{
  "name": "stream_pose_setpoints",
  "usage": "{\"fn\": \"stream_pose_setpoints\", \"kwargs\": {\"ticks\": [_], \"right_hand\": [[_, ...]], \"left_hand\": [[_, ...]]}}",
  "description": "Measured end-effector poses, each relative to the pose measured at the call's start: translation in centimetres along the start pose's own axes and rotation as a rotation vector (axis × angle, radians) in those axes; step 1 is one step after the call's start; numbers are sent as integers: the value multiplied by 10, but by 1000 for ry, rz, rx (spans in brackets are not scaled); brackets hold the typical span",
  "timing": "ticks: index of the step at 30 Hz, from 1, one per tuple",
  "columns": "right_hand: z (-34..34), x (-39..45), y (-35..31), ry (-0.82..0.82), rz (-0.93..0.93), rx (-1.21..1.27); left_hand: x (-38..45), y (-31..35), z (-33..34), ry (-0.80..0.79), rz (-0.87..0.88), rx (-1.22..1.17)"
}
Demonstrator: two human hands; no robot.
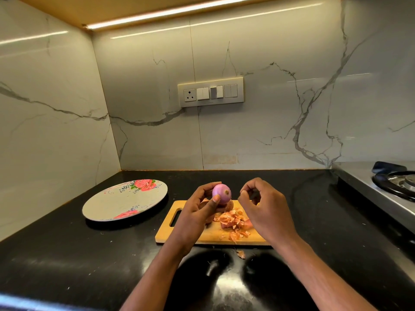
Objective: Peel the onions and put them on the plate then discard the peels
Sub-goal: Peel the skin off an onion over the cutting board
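My left hand (199, 209) holds a smooth purple peeled onion (221, 193) above the wooden cutting board (193, 232). Just to its right, my right hand (262, 205) hovers with its fingertips pinched together; whether a scrap of skin sits between them is too small to tell. A heap of orange onion peels (234, 222) lies on the board under the hands, and part of another onion shows behind my left hand. The round floral plate (116, 205) sits to the left of the board with nothing on it.
One stray peel (241, 254) lies on the black counter (67, 254) in front of the board. A steel gas stove (390, 187) stands at the right edge. Marble walls close the corner; a switch panel (211, 92) is on the back wall.
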State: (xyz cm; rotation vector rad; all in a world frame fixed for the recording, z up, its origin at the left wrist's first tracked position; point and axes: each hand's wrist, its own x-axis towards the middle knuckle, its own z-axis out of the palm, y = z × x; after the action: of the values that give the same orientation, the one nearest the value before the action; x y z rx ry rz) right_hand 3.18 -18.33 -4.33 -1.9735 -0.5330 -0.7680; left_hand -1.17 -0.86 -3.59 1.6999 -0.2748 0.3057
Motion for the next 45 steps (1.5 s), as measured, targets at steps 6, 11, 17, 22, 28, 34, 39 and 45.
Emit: {"fn": "stream_pose_setpoints", "kwargs": {"ticks": [6, 11, 17, 22, 28, 34, 39, 45], "right_hand": [[4, -1, 1, -109, -9, -40], [2, -2, 1, -134, -28, -56], [0, -2, -6, -167, -50, 51], [0, -2, -9, -179, -81, 109], [-1, -1, -9, -152, -24, 194], [-2, -2, -12, -196, 19, 284], [-1, -4, -13, -237, -63, 202], [0, -3, -10, -211, -67, 173]], "left_hand": [[1, 0, -1, 1, -28, -44], [0, 1, -3, 38, -34, -115], [0, 0, -2, 83, -2, -56], [1, -2, -3, 110, -6, 5], [2, -1, -4, 135, -20, -138], [4, -2, -7, 169, -37, -267], [4, -2, -7, 159, -43, -189], [4, -2, -6, 129, -56, -167]]}}
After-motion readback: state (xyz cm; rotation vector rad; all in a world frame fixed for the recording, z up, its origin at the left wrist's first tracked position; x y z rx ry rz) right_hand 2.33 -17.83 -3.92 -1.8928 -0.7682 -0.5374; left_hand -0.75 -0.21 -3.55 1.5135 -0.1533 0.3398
